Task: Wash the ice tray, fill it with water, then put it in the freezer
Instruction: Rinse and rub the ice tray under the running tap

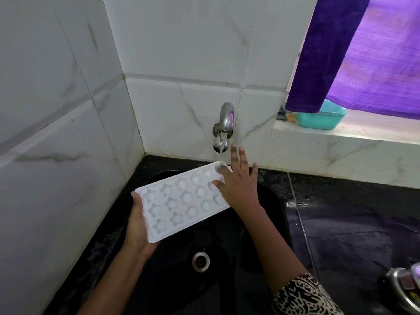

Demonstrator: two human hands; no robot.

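Left grip [138, 226] was curled round the near short end of the ice tray [181, 201], thumb on the rim and fingers underneath. It alone carried the tray above the sink [276, 201]. Right grip [238, 185] lay flat on the far end with fingers spread, clasping nothing and only touching the cups. Just above it the tap [226, 119] ran, and its stream [220, 152] struck the tray's far corner.

From my remote seat I judged the hold to be the weak point. It was a one-ended hold on wet, smooth plastic, and if the rubbing hand pressed too hard the tray could have twisted out and dropped into the basin. Water landing on a corner rather than in a cup looked likely to spray onto the wall and the bench [352, 223]. I could not tell whether the tray sat level. If it was not, the cups would have filled unevenly and spilled on the way to the freezer.

White marbled tiles [56, 110] closed the left side and the back. The sink was black, with a steel drain [200, 261] at its bottom. To the right, the dark bench shone with puddles. Behind it a pale window ledge [363, 138] carried a teal tub [322, 118] under a purple curtain [336, 53]. Some steel ware [403, 286] was cut off at the lower right edge.
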